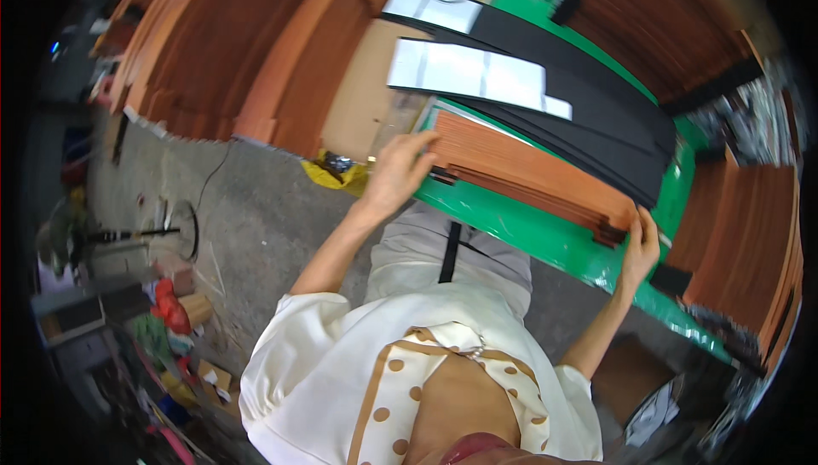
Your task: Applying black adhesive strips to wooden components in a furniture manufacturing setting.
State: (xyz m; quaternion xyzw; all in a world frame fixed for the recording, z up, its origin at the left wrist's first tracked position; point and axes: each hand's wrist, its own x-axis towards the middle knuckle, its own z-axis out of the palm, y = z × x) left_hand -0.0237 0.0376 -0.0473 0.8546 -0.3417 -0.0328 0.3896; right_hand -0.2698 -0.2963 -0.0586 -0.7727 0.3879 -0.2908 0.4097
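Note:
A short stack of reddish-brown wood-grain boards point(528, 171) lies across the green-covered table point(503, 226) in front of me. My left hand point(400, 171) is at the left end of the stack, its fingers bent over the edge. At the opposite end my right hand point(641, 248) grips the corner, fingers pressed against the wood. Small dark notched pieces show along the stack's near edge. Just beyond it lie flat black panels point(596, 107), with a white sheet point(469, 73) on top.
Tall piles of wood-grain boards point(230, 39) stand on the left, and more boards point(737, 243) on the right. Clear plastic wrapping point(750, 120) lies at the far right. A yellow bag point(332, 173) sits by the table's left edge. A fan point(64, 235) stands on the concrete floor.

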